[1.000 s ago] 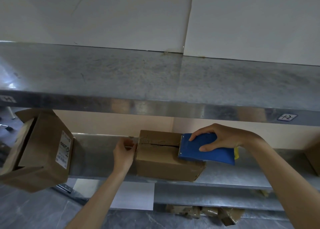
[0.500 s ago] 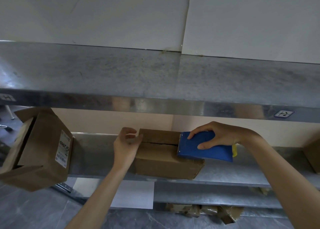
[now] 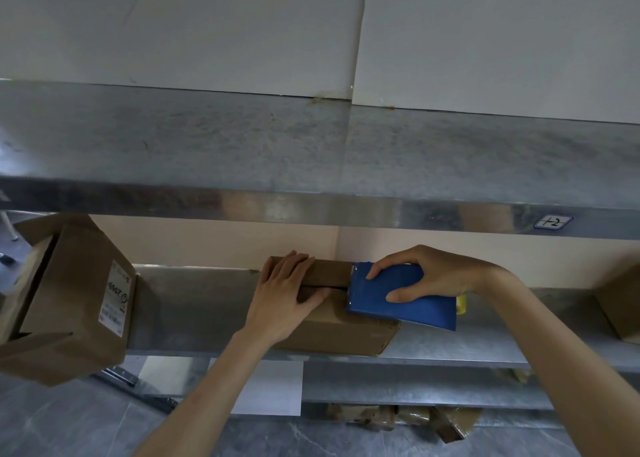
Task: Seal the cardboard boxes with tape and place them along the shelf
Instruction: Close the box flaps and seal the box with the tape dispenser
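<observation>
Box (image 3: 332, 332) under left hand (image 3: 284, 294) touches gripped dispenser (image 3: 429, 309).

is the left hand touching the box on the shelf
Touching. The head view shows the left hand lying flat on top of the box, fingers spread over its flap seam.

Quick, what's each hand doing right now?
The left hand is open, pressing flat on the cardboard box.
The right hand grips the blue tape dispenser.

The metal shelf (image 3: 194, 304) carries 3 boxes on its middle tier: a centre box (image 3: 332, 332) by the front edge, an open box (image 3: 76, 304) on its side at the left end, and a cropped box (image 3: 620, 304) at the right end. Below lie what look like cardboard scraps (image 3: 381, 417).
</observation>
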Available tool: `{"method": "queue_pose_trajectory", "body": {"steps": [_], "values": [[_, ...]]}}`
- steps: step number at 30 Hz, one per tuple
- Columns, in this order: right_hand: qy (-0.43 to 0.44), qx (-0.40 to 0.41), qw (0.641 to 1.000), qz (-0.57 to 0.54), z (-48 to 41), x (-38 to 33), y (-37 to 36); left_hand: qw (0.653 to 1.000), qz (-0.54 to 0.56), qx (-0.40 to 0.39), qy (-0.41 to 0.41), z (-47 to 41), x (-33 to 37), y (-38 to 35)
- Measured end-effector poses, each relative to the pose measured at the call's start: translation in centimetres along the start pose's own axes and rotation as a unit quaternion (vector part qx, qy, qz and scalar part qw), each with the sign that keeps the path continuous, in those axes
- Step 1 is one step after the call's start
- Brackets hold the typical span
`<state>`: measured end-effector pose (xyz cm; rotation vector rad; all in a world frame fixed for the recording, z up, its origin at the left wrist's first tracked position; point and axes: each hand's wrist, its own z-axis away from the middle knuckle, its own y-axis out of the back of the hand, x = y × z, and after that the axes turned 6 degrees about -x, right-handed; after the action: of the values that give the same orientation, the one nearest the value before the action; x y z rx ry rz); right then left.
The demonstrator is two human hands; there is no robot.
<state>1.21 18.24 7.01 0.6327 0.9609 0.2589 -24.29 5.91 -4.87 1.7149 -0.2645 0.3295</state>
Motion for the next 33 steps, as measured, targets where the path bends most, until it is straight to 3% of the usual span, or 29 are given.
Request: {"method": "queue_pose_trajectory", "body": {"steps": [4,18,33], "values": [[0.008,-0.004,1.0,0.007,0.4,-0.2,-0.2,0.998,-0.011,-0.066,-0.021,0.2,-0.7,0.1],[0.042,0.03,0.999,0.007,3.3,-0.9,-2.4,0.997,-0.001,0.015,-0.069,0.8,-0.4,0.1],[0.032,0.049,0.998,-0.021,5.7,0.1,-1.1,0.998,-0.017,-0.044,-0.051,0.9,-0.3,0.9]]}}
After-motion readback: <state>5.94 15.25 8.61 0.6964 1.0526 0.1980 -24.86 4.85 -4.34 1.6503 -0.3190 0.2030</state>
